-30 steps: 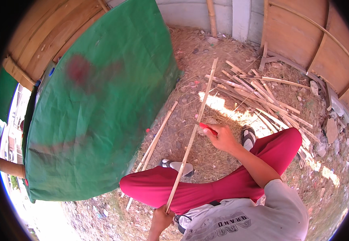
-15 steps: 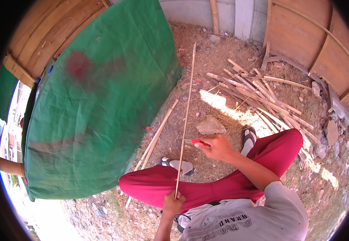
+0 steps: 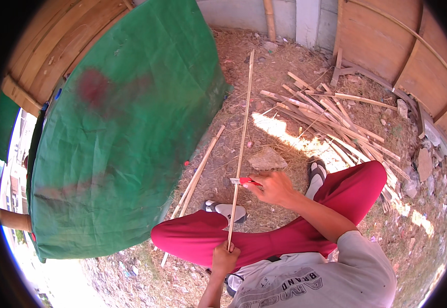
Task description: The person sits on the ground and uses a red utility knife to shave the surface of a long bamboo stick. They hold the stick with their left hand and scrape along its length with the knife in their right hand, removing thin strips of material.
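Note:
A long, thin bamboo strip (image 3: 244, 119) stretches from my lap out over the ground ahead. Its near end is gripped in my left hand (image 3: 225, 258), fingers wrapped round it above my left thigh. My right hand (image 3: 272, 188) is closed on a red-handled utility knife (image 3: 246, 180). The short pale blade crosses the strip about midway along its length; whether it cuts into the bamboo I cannot tell. My crossed legs in red trousers (image 3: 192, 237) lie under both hands.
Ahead to the right lies a heap of bamboo strips (image 3: 336, 115), near a flat stone (image 3: 267, 159). Two more strips (image 3: 198, 177) rest left of my foot. A green tarpaulin (image 3: 131, 143) hangs along the left; wooden panels (image 3: 388, 36) stand at the right.
The knife has moved slightly left, and its blade now overlaps the strip. The strip's far end has shifted a little to the right. My left hand keeps its hold.

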A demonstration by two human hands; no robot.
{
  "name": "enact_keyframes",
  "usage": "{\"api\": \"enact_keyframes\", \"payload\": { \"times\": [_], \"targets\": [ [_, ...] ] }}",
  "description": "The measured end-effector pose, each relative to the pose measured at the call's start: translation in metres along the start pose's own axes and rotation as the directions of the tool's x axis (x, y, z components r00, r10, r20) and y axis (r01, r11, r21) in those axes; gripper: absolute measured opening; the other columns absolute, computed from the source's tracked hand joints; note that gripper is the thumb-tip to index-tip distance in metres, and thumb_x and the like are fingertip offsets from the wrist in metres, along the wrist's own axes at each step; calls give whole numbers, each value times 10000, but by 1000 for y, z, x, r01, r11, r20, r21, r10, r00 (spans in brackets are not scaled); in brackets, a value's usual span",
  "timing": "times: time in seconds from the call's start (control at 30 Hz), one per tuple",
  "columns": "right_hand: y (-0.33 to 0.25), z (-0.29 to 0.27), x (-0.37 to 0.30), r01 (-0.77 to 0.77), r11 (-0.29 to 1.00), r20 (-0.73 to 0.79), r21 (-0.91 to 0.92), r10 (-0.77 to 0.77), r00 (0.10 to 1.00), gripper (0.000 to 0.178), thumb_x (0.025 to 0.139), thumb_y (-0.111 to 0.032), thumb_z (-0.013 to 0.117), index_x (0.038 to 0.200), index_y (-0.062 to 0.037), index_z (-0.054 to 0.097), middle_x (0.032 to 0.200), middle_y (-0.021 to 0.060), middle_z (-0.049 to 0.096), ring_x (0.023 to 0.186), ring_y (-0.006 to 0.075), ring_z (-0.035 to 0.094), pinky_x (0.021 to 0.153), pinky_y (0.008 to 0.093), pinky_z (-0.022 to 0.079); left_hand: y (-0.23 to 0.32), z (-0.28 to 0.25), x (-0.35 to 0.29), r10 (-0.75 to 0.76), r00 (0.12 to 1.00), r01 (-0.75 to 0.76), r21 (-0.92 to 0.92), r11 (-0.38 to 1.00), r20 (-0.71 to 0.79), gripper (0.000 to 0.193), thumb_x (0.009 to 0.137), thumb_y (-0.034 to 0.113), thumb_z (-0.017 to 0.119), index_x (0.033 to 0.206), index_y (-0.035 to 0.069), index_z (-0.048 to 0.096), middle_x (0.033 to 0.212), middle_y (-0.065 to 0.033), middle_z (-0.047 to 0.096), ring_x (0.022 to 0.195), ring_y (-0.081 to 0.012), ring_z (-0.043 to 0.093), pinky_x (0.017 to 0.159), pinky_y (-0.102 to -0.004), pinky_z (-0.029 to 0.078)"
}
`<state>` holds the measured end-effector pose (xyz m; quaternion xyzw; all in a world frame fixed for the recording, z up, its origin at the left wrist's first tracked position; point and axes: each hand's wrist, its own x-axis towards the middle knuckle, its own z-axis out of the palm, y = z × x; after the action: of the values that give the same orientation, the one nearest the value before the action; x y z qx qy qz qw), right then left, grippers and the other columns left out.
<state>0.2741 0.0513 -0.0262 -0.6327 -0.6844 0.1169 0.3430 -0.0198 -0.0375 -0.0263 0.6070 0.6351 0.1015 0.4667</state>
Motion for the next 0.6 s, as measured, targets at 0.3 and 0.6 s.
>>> {"api": "enact_keyframes", "payload": {
  "times": [0.3, 0.6],
  "targets": [
    [9, -7, 4, -91, 982, 141, -164, 114, 983, 405, 944, -490, 639, 1045, -134, 805, 632, 123, 684, 546, 314, 673, 490, 445, 530, 5, 2, -16, -4, 1000, 1, 143, 990, 23, 227, 785, 126, 671, 691, 21, 493, 635, -193, 576, 592, -372, 588, 616, -458, 480],
    [9, 1, 5, -39, 997, 12, -73, 40, 999, 403, 928, -479, 679, 1022, -109, 807, 779, 107, 746, 529, 283, 660, 471, 414, 518, 13, -18, -24, -87, 994, 79, 132, 988, 61, 224, 790, 128, 668, 695, 17, 499, 618, -163, 564, 569, -280, 561, 596, -424, 464]
  ]
}}
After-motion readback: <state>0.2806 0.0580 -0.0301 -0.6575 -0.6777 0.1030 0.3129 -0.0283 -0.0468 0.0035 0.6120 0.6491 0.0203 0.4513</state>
